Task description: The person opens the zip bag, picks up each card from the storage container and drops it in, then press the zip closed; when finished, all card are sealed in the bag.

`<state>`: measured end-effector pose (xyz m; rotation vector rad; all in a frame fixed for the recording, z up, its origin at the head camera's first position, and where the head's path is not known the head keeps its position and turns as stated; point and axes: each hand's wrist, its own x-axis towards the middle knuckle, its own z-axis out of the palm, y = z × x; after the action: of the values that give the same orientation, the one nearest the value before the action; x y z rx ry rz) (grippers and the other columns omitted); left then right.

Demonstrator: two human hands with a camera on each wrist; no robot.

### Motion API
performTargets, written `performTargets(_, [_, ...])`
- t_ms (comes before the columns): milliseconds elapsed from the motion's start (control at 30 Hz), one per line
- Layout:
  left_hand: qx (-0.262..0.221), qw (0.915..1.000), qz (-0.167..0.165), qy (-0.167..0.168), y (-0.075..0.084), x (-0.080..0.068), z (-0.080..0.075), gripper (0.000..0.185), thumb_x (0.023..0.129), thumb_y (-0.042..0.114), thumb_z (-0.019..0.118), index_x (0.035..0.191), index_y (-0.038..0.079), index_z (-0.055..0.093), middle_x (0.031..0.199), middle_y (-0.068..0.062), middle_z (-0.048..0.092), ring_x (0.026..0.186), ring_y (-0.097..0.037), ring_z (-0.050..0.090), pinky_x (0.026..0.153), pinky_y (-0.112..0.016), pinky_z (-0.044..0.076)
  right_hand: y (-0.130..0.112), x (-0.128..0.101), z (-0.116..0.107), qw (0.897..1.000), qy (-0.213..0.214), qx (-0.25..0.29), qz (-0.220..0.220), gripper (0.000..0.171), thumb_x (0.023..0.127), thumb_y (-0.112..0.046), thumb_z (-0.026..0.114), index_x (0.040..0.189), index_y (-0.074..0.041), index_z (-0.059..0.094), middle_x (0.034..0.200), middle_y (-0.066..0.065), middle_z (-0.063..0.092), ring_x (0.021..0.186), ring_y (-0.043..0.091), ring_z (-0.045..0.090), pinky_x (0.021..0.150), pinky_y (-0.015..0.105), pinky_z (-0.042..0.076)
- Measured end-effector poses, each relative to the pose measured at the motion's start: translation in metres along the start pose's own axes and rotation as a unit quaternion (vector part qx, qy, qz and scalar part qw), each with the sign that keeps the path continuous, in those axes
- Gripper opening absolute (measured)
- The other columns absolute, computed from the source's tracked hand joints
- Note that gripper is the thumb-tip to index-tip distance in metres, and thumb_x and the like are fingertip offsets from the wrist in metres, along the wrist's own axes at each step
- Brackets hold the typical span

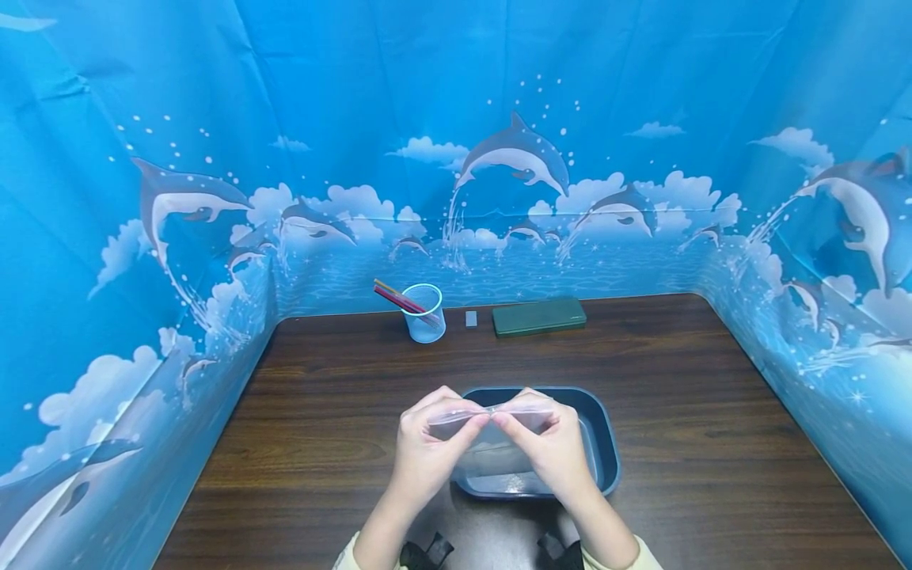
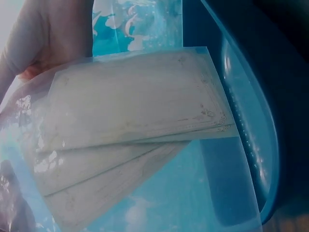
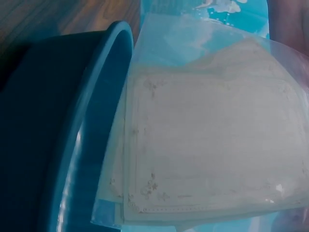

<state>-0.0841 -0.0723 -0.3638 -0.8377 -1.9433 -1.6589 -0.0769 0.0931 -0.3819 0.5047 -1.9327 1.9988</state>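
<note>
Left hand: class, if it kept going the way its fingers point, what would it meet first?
The left hand points right, along the bag top it pinches, so it would probably meet the right hand's fingertips first; they look almost touching.

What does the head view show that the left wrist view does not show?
Only the head view shows both hands, left hand and right hand, pinching the bag's top edge, plus the clear plastic cup of coloured sticks and the flat dark green case. Only the left wrist view shows the pale sheets fanned inside. Both show the clear plastic bag and the dark blue plastic tray.
</note>
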Motion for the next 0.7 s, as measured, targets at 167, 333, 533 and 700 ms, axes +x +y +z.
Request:
performTargets(167, [0.007,0.9999,0.0,-0.015,0.0011,0.0007,-0.0033,0.014,0.077,-0.006,0.076,0.089,0.002,0.073,0.079,-0.001,0.066,0.068,-0.013,0.062,0.059,-0.025,0.054,0.0014,-0.0021,0.0024,1.0,0.014,-0.008,-0.024,0.009,0.081,0.005,0.073,0.089,0.0,0.074,0.078,0.009,0.068,0.064,0.015,0.057,0.049,0.025,0.045])
performTargets(333, [0.028,0.9995,0.011,-0.015,0.0008,0.0017,-0.0063,0.015,0.076,-0.004,0.078,0.088,0.005,0.074,0.078,0.001,0.066,0.07,-0.012,0.06,0.06,-0.024,0.052,0.0005,-0.0035,0.0051,0.999,0.028,-0.005,-0.027,0.011,0.08,0.005,0.073,0.088,-0.002,0.074,0.078,0.008,0.068,0.064,0.016,0.058,0.049,0.025,0.046])
performTargets(533, [0.046,0.9984,0.032,0.0,-0.0005,0.0022,-0.0086,0.018,0.07,-0.008,0.08,0.084,0.002,0.074,0.074,0.001,0.066,0.07,-0.013,0.057,0.058,-0.022,0.048,-0.0003,-0.0043,0.0068,0.999,0.046,0.001,-0.015,0.011,0.078,0.006,0.075,0.086,-0.002,0.074,0.079,0.007,0.069,0.068,0.02,0.064,0.055,0.025,0.051])
performTargets(700, [0.056,0.9964,0.06,0.02,-0.0033,0.0017,-0.0096,0.02,0.067,-0.01,0.08,0.081,0.002,0.074,0.071,0.0,0.065,0.069,-0.013,0.056,0.059,-0.02,0.047,-0.0025,-0.0031,0.0051,0.999,0.046,-0.007,0.006,0.01,0.078,0.003,0.077,0.085,-0.004,0.073,0.079,0.005,0.069,0.073,0.021,0.066,0.061,0.028,0.055])
